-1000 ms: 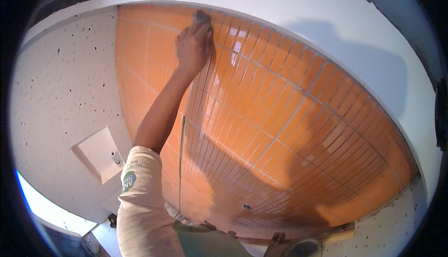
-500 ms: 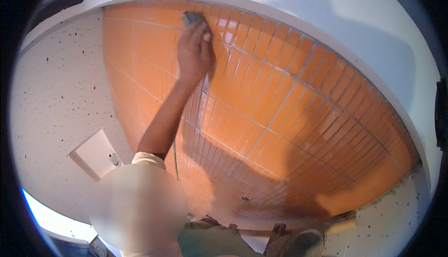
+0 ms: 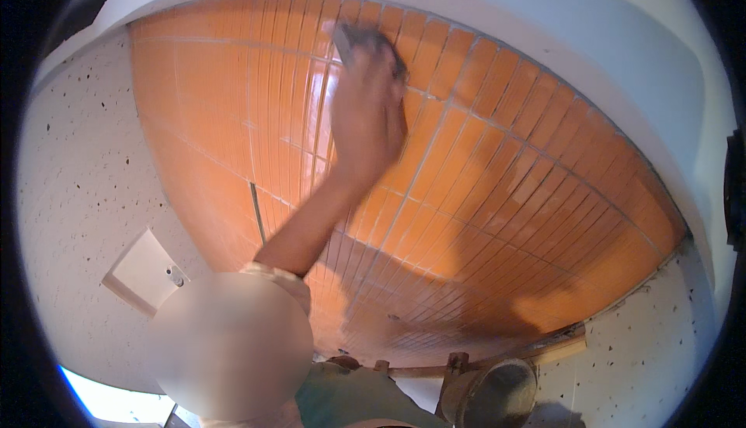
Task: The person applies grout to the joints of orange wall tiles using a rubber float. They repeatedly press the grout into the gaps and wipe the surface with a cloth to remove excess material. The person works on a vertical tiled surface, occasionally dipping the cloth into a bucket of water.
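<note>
My left hand (image 3: 367,113) reaches up from the lower left. Its fingers are closed over a dark grey, crumpled rag (image 3: 359,41), which is pressed to the upper part of an orange tiled wall (image 3: 435,160). Motion blurs the fingertips and the rag, so the rag's exact shape is unclear. Narrow upright tiles with pale grey joints surround the hand, and a wet-looking shine lies just left of it. My right hand does not show.
A white ledge (image 3: 497,1) runs above the tiles. The speckled left wall (image 3: 85,172) has a square recess (image 3: 144,273) with a pipe fitting. Low on the right stands a bucket (image 3: 497,397) beside a wooden piece (image 3: 457,362). A blurred disc hides the lower left.
My left hand has slid the rag to the right across the upper tiles. The view has shifted a little, and more of the bucket shows.
</note>
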`<state>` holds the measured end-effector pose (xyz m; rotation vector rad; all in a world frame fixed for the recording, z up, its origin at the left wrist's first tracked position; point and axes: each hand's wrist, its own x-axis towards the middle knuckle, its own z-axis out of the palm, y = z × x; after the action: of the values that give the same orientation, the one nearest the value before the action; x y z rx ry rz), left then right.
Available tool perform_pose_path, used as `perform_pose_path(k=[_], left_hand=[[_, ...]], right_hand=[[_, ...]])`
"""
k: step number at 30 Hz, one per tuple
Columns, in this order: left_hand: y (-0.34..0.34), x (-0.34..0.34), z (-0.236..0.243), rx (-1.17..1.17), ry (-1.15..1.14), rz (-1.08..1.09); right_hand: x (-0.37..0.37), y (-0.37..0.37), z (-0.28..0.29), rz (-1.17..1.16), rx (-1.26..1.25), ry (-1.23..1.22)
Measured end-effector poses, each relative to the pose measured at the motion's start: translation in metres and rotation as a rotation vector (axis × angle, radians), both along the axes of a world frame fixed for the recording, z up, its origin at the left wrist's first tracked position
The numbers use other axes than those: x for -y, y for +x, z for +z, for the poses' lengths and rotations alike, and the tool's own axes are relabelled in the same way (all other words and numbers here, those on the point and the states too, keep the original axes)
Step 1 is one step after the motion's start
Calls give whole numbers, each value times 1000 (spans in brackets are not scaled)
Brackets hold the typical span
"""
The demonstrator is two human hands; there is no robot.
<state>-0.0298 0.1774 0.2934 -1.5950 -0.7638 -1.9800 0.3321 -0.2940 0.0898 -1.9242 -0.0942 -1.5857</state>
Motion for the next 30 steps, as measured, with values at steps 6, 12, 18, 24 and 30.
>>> perform_pose_path(k=[6, 12, 18, 24, 30], left_hand=[[34, 18, -145, -445, -15, 29], [30, 15, 6, -98, 42, 41], [35, 28, -99, -327, -52, 106], [42, 28, 7, -204, -7, 115], [68, 34, -80, -417, 14, -46]], right_hand=[[1, -4, 3, -34, 42, -27], [12, 3, 3, -52, 79, -74], [0, -1, 10, -48, 112, -100], [13, -5, 8, -33, 65, -67], [-3, 4, 12, -61, 81, -55]])
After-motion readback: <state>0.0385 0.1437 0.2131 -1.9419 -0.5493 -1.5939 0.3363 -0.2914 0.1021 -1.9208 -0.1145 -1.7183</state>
